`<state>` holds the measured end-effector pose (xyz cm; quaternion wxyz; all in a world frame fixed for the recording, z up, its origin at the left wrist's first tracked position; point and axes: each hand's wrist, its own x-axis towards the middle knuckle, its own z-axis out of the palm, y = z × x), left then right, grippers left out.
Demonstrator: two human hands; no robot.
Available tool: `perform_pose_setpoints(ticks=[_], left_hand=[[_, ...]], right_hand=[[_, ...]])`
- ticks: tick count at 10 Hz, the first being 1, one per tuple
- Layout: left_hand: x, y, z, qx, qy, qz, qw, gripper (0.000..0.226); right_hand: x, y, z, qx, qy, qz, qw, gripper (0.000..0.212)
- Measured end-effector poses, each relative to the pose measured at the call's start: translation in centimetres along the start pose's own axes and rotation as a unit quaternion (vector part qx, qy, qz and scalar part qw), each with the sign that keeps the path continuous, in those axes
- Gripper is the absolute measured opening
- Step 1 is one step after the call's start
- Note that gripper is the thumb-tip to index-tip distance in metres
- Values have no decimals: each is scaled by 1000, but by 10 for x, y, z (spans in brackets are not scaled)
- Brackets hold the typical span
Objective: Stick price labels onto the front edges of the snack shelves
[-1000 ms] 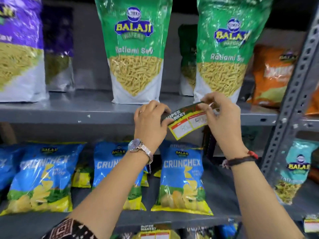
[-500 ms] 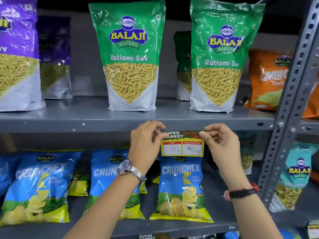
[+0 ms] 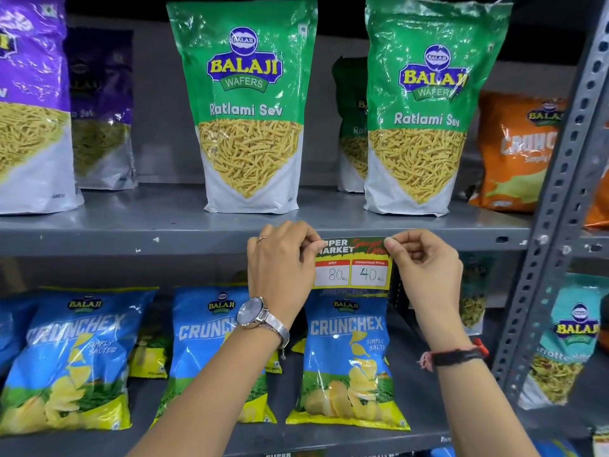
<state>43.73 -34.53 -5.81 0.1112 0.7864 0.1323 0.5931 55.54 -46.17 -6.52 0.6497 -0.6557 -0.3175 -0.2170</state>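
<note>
A yellow and green price label (image 3: 353, 263), reading 80 and 40, lies flat against the front edge of the grey upper shelf (image 3: 131, 240), its lower half hanging below the edge. My left hand (image 3: 280, 265), with a ring and a wristwatch, pinches the label's top left corner. My right hand (image 3: 425, 268), with a black wristband, pinches its top right corner. Two green Ratlami Sev bags (image 3: 250, 107) stand on the shelf just above the label.
Blue Crunchex chip bags (image 3: 346, 357) lie on the lower shelf under the label. Purple bags (image 3: 29, 103) stand at the upper left, an orange bag (image 3: 514, 150) at the right. A perforated grey upright (image 3: 560, 206) bounds the shelf on the right.
One second ago both hands held the label tilted in front of the shelf. It has since been turned level and set against the shelf's front edge.
</note>
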Motion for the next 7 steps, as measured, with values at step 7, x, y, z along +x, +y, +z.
perform_pose_setpoints(ticks=[7], left_hand=[[17,1,1,-24,-9,-44,999,38]], right_hand=[[10,-20,-1,-141,41,-65,987,26]])
